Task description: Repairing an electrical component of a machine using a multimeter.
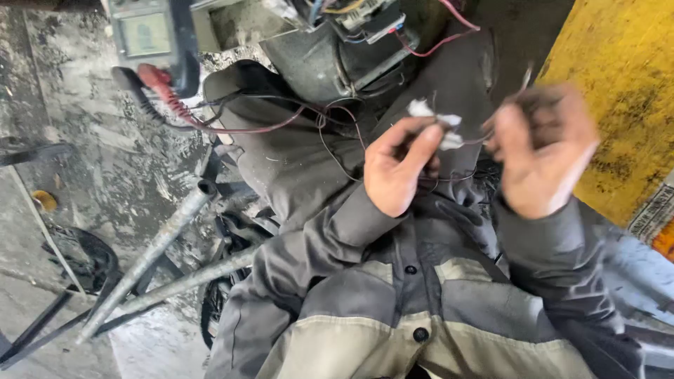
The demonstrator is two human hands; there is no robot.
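My left hand (397,165) is raised over my lap, its fingers pinched on thin wires with a small white connector piece (435,123) at their end. My right hand (540,151) is blurred and closed on the other end of the same thin wires (472,140), just right of the white piece. Both hands sit close together above my grey work jacket (393,295). Dark thin wires run from my hands up toward a grey motor-like housing (316,63) with a small circuit board on top.
A meter with a grey screen (144,31) lies at the top left, its red probe lead (168,91) trailing across my lap. Two metal tubes (154,245) lean over the dirty concrete floor at the left. A yellow panel (618,91) stands at the right.
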